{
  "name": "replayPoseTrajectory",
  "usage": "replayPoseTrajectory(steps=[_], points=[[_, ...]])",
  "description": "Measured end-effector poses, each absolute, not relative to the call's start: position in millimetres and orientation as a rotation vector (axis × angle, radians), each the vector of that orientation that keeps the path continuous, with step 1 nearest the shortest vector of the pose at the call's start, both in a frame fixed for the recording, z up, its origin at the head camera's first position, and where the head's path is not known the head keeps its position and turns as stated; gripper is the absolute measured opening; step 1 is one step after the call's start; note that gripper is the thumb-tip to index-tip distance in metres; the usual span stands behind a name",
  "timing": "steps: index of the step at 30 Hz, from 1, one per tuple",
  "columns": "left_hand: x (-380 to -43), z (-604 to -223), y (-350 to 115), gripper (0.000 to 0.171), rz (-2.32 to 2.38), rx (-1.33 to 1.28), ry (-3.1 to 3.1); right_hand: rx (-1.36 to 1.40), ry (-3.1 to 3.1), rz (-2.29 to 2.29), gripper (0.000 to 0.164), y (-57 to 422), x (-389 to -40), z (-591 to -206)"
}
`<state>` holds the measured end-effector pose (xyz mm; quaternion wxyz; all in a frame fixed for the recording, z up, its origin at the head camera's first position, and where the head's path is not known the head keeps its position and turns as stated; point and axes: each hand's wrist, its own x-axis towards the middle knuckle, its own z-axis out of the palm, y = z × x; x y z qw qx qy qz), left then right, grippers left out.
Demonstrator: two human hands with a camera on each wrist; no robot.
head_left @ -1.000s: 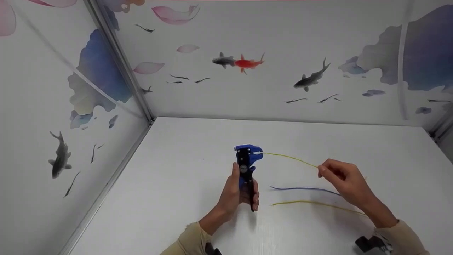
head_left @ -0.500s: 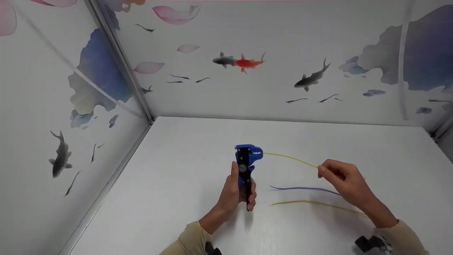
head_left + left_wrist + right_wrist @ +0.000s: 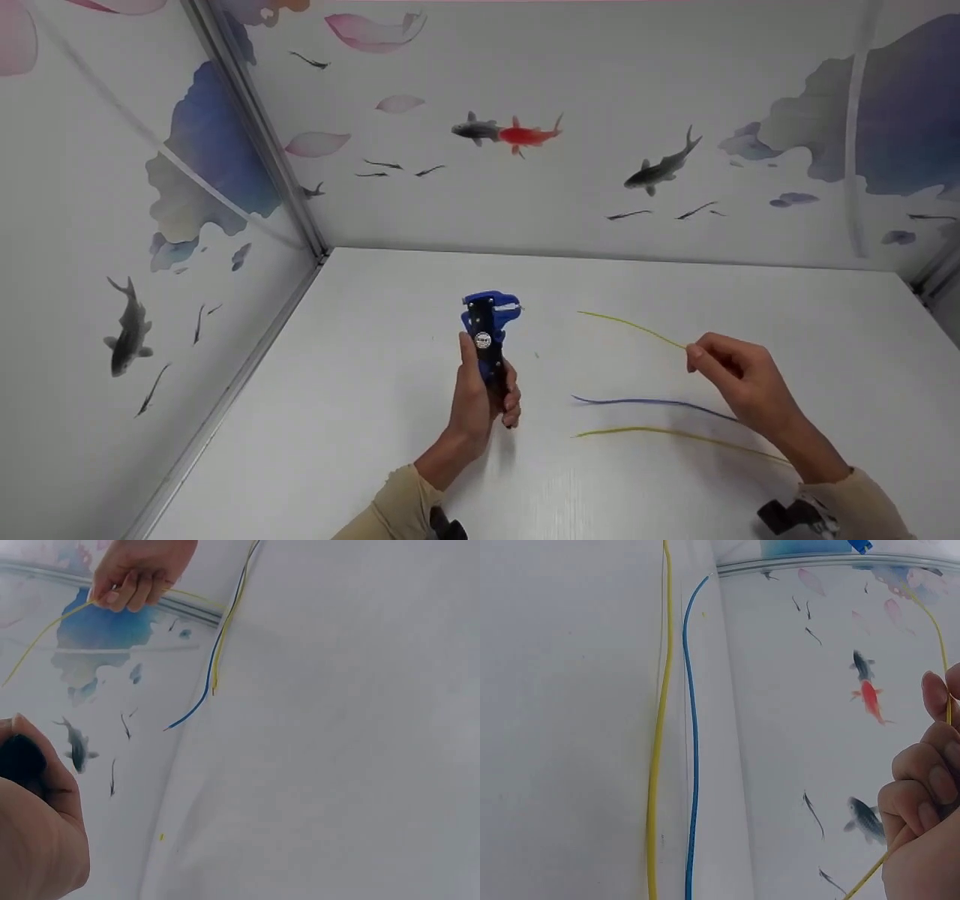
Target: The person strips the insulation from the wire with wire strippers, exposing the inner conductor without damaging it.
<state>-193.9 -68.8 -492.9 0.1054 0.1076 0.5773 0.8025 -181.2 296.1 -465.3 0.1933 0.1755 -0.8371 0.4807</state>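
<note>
My left hand [image 3: 466, 401] grips a blue and black wire stripper [image 3: 486, 330], held upright with its head pointing right. Pinched between the thumb and fingers of my right hand [image 3: 742, 379] is a thin yellow wire [image 3: 634, 325]. Its free end reaches left toward the stripper, with a gap between them. Behind the pinch, the wire's other part [image 3: 866, 881] comes out below the hand in the right wrist view. A blue wire [image 3: 637, 400] and a second yellow wire [image 3: 637, 429] lie on the table; both show bare copper-coloured tips in the left wrist view.
A tiny yellow scrap [image 3: 161, 837] lies on the white table [image 3: 360, 360]. White panels [image 3: 420, 202] painted with fish and petals stand behind and to the left. Dark wrist cameras [image 3: 787, 517] sit at both sleeves.
The wire stripper has moved left and slightly up, away from the yellow wire, whose end is now out of its jaws. My right hand has shifted slightly right with the wire.
</note>
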Motion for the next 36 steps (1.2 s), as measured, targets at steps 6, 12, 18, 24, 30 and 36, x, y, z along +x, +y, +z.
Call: replayPoseTrajectory(steps=[6, 12, 18, 24, 30, 36], points=[[-191.4, -494.2, -66.4, 0.090, 2.319, 0.411, 1.674, 0.488, -2.400, 1.312, 0.027, 294.2, -180.0, -468.1], [-190.8, -493.8, -63.6, 0.095, 2.275, 0.428, 1.657, 0.457, -2.428, 1.337, 0.023, 294.5, -181.8, -468.5], [-191.4, -494.6, -62.0, 0.097, 2.256, 0.282, 1.597, 0.473, -2.452, 1.291, 0.021, 293.3, -183.7, -469.0], [-193.5, -495.2, -62.7, 0.097, 2.243, 0.192, 1.558, 0.477, -2.477, 1.277, 0.018, 293.2, -185.6, -470.0], [-195.7, -496.8, -63.0, 0.083, 2.242, 0.146, 1.612, 0.471, -2.560, 1.207, 0.011, 294.4, -187.4, -474.1], [-198.2, -498.2, -64.6, 0.078, 2.250, 0.093, 1.669, 0.446, -2.609, 1.129, 0.009, 294.6, -188.8, -477.9]])
